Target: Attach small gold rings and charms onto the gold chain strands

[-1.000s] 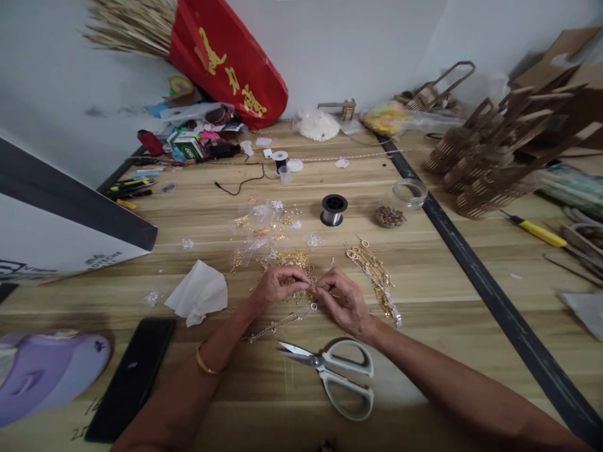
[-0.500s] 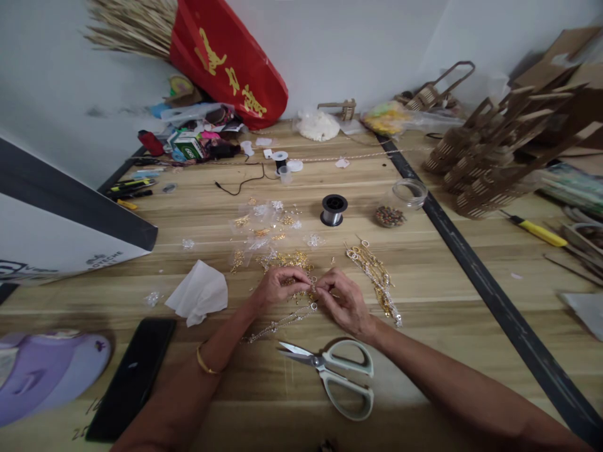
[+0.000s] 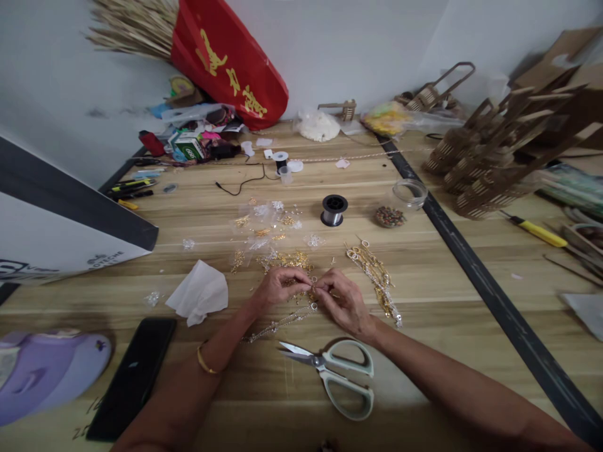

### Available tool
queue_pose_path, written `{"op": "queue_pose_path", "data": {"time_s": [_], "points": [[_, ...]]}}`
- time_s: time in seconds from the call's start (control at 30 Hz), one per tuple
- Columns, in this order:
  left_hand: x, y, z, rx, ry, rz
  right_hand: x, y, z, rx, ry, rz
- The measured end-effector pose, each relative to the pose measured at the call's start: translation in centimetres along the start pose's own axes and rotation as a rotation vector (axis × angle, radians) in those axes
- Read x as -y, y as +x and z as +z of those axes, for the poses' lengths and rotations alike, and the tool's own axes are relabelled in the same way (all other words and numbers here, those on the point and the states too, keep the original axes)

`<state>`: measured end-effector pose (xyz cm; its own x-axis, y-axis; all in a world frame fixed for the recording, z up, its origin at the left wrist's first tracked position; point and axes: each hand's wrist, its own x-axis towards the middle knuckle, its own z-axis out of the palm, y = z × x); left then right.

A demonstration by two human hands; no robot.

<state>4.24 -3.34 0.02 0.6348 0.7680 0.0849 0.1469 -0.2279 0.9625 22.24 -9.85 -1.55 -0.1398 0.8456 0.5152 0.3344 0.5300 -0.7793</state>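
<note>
Above a scatter of small gold beads [image 3: 298, 258], my left hand [image 3: 281, 286] and my right hand [image 3: 345, 300] meet with their fingertips pinched together. Whatever is between the fingers is too small to make out. A silver beaded chain [image 3: 281, 323] with a ring at its end lies just below the hands. To the right of my right hand rests a bunch of gold and silver chains [image 3: 374, 276]. Scissors with pale handles [image 3: 325, 364] lie partly open nearest me, under my wrists.
Beyond the hands stand a spool of clear line [image 3: 333, 210] and a clear jar [image 3: 400, 204] with dark beads. A crumpled tissue [image 3: 200, 294], a black phone [image 3: 132, 380] and a purple cap [image 3: 51, 373] lie left. Woven baskets [image 3: 490, 163] crowd the right.
The right fingertips have shifted very slightly to the left, closer to the left fingertips. Everything on the table stays where it was.
</note>
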Motion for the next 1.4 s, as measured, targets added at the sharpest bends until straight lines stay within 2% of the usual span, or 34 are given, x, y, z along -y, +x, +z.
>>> {"op": "queue_pose_path", "data": {"time_s": [0.8,1.4], "points": [[0.35,0.08,-0.11,0.034,-0.051,-0.003,-0.24,-0.12,-0.01,0.024,0.001,0.008],[0.22,0.06,-0.24,0.004,-0.014,-0.052,-0.43,0.06,0.14,0.008,-0.006,0.002]]}}
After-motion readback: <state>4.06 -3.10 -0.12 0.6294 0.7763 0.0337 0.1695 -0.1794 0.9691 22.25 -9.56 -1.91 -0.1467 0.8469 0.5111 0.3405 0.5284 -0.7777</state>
